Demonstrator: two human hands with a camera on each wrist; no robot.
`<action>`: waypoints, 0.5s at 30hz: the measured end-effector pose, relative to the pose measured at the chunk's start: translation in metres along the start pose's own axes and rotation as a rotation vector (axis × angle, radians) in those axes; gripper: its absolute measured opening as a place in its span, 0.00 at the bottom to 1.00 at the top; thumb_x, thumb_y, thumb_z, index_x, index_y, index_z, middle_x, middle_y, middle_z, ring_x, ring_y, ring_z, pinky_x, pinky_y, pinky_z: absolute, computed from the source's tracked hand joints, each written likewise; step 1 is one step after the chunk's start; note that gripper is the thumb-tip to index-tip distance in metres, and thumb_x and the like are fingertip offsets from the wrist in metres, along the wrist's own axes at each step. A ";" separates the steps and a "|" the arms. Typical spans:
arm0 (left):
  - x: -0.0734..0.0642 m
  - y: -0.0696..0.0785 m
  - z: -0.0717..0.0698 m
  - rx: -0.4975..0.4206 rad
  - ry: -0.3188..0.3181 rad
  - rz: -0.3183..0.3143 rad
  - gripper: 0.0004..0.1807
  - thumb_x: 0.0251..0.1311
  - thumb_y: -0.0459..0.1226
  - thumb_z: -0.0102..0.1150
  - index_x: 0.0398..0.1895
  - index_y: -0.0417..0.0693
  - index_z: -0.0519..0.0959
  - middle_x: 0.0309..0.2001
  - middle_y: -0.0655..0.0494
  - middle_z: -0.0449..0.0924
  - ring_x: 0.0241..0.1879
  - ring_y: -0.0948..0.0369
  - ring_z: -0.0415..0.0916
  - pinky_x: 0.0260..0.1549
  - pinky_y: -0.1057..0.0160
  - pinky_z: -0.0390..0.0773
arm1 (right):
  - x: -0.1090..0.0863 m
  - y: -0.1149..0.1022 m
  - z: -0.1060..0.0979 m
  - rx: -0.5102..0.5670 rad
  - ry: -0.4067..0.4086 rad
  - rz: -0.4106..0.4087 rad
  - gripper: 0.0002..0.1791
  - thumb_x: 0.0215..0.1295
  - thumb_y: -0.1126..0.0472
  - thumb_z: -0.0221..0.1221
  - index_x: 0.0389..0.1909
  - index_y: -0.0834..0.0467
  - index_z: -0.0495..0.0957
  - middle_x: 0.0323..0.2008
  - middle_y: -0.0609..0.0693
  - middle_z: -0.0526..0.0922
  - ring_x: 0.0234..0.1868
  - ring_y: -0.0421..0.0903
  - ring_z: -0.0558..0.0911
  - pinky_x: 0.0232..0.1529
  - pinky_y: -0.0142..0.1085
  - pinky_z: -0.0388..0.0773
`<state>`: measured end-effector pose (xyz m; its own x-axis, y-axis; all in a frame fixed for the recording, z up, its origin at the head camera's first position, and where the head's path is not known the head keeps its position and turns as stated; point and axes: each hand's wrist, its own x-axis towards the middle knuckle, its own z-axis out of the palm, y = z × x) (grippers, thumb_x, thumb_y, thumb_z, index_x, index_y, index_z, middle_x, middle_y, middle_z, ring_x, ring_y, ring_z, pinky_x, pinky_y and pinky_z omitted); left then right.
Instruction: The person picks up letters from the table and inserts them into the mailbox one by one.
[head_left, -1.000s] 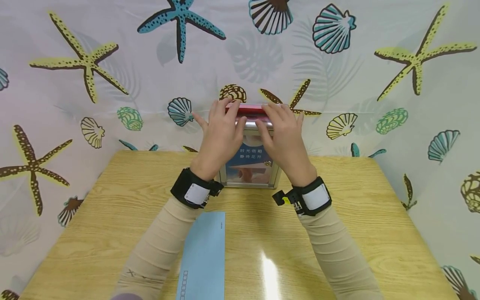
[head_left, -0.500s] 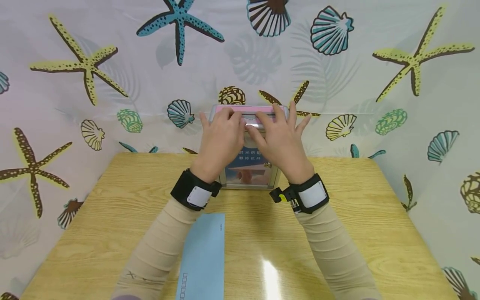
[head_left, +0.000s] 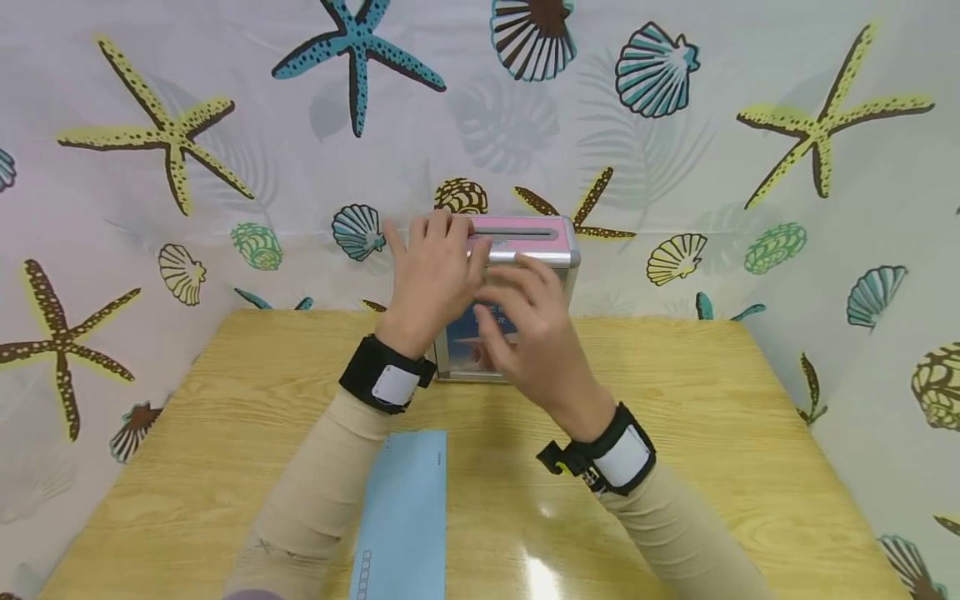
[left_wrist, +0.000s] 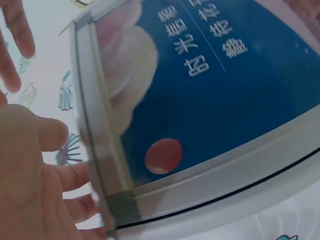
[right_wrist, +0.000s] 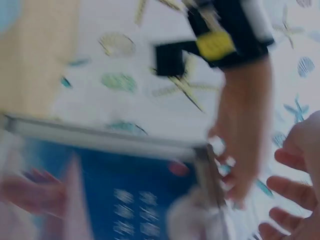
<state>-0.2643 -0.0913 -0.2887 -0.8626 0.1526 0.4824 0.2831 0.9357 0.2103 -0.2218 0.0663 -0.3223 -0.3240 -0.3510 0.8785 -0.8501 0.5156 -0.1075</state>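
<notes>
A silver-framed letter box (head_left: 567,258) with a pink slotted top (head_left: 525,224) and a blue printed front stands at the back of the table. My left hand (head_left: 431,279) rests on the top's left part, fingers over the edge and thumb toward the front. In the left wrist view, the left hand's fingers (left_wrist: 77,207) lie against the box's top edge. My right hand (head_left: 532,333) is in front of the box, its fingers loosely bent with nothing between them. Part of the printed front is hidden behind it.
A light blue envelope (head_left: 408,508) lies on the wooden table (head_left: 675,467), beside the left forearm. Behind the box hangs a white cloth (head_left: 285,167) printed with starfish and shells, which also covers the sides.
The red strip at the top of the box gave way to the pink slotted top lying flat. My right hand left the top and came down toward me; the left shifted slightly left.
</notes>
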 end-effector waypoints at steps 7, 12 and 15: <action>-0.044 -0.013 0.007 -0.057 0.034 0.109 0.30 0.75 0.50 0.54 0.72 0.44 0.68 0.74 0.37 0.61 0.75 0.36 0.54 0.70 0.25 0.54 | -0.046 -0.013 0.016 0.122 -0.196 0.097 0.08 0.69 0.67 0.63 0.45 0.63 0.85 0.48 0.57 0.84 0.49 0.51 0.82 0.49 0.39 0.83; -0.085 -0.024 0.020 -0.028 0.058 0.197 0.47 0.65 0.55 0.66 0.79 0.41 0.59 0.78 0.31 0.50 0.78 0.30 0.47 0.69 0.24 0.56 | -0.074 -0.007 0.023 0.103 -0.411 0.220 0.15 0.70 0.61 0.64 0.55 0.62 0.81 0.55 0.56 0.83 0.57 0.52 0.81 0.58 0.43 0.82; -0.107 -0.026 0.029 -0.019 -0.001 0.210 0.55 0.57 0.60 0.70 0.80 0.42 0.57 0.79 0.31 0.49 0.78 0.30 0.46 0.68 0.24 0.58 | -0.091 -0.005 0.026 0.057 -0.516 0.284 0.24 0.69 0.57 0.67 0.61 0.63 0.78 0.60 0.58 0.81 0.62 0.56 0.79 0.63 0.49 0.79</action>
<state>-0.1914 -0.1227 -0.3710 -0.7842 0.3444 0.5162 0.4648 0.8771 0.1209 -0.1985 0.0753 -0.4135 -0.6903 -0.5471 0.4735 -0.7166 0.6075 -0.3427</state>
